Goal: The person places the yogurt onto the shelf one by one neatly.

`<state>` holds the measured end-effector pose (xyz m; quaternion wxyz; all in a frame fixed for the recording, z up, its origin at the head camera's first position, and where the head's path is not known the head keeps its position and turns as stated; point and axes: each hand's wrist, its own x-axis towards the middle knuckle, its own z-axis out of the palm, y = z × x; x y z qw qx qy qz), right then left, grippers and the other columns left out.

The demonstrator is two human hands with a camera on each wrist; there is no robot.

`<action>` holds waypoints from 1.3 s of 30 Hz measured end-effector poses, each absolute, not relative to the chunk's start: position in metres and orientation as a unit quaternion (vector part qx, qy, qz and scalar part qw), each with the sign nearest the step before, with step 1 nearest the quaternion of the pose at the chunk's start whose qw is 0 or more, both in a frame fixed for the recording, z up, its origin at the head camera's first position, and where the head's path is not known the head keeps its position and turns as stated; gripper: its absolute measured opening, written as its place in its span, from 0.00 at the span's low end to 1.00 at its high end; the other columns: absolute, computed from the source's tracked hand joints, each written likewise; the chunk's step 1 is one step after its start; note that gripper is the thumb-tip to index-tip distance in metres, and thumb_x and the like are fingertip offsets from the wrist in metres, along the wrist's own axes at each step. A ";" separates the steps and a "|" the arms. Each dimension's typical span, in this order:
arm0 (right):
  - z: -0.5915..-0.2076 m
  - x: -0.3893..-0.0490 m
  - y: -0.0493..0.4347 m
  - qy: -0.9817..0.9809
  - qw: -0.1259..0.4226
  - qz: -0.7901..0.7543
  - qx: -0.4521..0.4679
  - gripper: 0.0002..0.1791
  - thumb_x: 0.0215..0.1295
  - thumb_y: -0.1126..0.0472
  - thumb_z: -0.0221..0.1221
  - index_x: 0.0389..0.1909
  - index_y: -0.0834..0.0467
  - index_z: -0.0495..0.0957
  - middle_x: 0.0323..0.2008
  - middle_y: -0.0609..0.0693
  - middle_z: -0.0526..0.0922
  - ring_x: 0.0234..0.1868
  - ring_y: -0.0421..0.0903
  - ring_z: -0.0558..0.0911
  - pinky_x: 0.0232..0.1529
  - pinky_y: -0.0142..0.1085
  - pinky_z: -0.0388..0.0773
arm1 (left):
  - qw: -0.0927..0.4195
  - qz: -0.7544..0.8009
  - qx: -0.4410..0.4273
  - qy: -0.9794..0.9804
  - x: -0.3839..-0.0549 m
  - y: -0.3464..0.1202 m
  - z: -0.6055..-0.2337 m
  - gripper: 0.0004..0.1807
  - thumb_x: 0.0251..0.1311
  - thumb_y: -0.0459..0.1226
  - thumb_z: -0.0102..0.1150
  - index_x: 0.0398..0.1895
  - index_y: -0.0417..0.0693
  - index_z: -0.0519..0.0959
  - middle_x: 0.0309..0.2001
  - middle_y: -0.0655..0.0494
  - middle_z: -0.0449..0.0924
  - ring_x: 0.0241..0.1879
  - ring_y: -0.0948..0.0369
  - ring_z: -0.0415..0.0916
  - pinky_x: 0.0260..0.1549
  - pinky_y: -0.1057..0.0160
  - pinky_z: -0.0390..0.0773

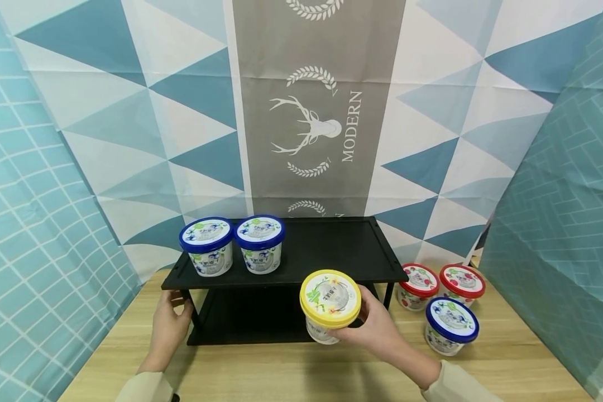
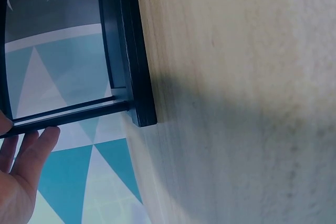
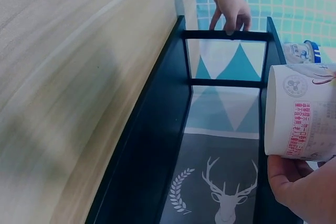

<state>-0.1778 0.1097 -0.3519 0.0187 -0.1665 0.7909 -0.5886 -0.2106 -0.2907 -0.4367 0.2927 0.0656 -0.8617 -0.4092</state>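
Just behind the grip of the right hand (image 1: 374,329), a black shelf (image 1: 331,245) of 2 levels, with its right-hand post close by. Up and left of that grip, side by side on the upper board, an outer blue tub (image 1: 207,245) and an inner blue tub (image 1: 260,245). To the right of the grip, on the wooden table (image 1: 251,374) past the shelf's end, a near red tub (image 1: 416,287) and a far red tub (image 1: 461,285), with a loose blue tub (image 1: 451,326) in front. Well left of the right grip, the left hand (image 1: 171,326), with thumb and fingers closed on opposite sides of the shelf's left-hand post. Beyond both grips, a patterned cloth (image 1: 432,111) with blue and white triangles and a grey strip bearing a deer's head.

Held in the right hand, in front of the shelf and above the table, a yellow tub (image 1: 329,304). Clasped round its right side, opened only as wide as the tub, with thumb in front and fingertips mostly hidden. White-sided, lid uppermost, rimmed in yellow, printed with green leaves, small flowers and Chinese characters. From the right wrist, showing red small print and a round grey emblem. Cannot tell whether touching the shelf
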 end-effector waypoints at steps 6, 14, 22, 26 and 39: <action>-0.346 -0.179 0.112 0.781 0.024 -0.599 -0.173 0.43 0.45 0.60 0.72 0.63 0.57 0.61 0.57 0.55 0.72 0.55 0.48 0.75 0.55 0.36 0.76 | 0.286 -0.411 0.063 -0.863 -0.210 -0.291 -0.438 0.21 0.61 0.27 0.47 0.58 0.36 0.62 0.49 0.35 0.69 0.49 0.39 0.72 0.42 0.43 0.77; -0.339 -0.183 0.116 0.782 0.022 -0.595 -0.185 0.43 0.47 0.61 0.70 0.64 0.58 0.59 0.57 0.57 0.71 0.56 0.51 0.74 0.56 0.39 0.76 | 0.288 -0.412 0.063 -0.862 -0.210 -0.291 -0.439 0.21 0.61 0.27 0.47 0.58 0.35 0.63 0.49 0.34 0.69 0.49 0.40 0.72 0.41 0.44 0.77; -0.331 -0.188 0.120 0.783 0.025 -0.591 -0.192 0.44 0.48 0.62 0.69 0.65 0.59 0.57 0.59 0.59 0.69 0.56 0.53 0.73 0.59 0.48 0.73 | 0.297 -0.410 0.061 -0.860 -0.211 -0.291 -0.440 0.21 0.59 0.26 0.48 0.57 0.35 0.64 0.48 0.35 0.70 0.48 0.39 0.73 0.39 0.45 0.78; -0.328 -0.189 0.122 0.784 0.022 -0.588 -0.195 0.43 0.48 0.62 0.68 0.65 0.60 0.57 0.58 0.59 0.70 0.54 0.51 0.74 0.59 0.48 0.73 | 0.295 -0.410 0.063 -0.861 -0.211 -0.291 -0.441 0.21 0.60 0.26 0.48 0.57 0.36 0.64 0.48 0.35 0.70 0.48 0.40 0.73 0.38 0.46 0.79; -0.316 -0.193 0.128 0.786 0.019 -0.587 -0.193 0.42 0.51 0.64 0.67 0.65 0.60 0.56 0.60 0.60 0.68 0.55 0.51 0.73 0.57 0.46 0.75 | 0.295 -0.406 0.059 -0.863 -0.211 -0.292 -0.438 0.21 0.60 0.27 0.48 0.58 0.36 0.64 0.48 0.36 0.71 0.47 0.40 0.73 0.39 0.51 0.78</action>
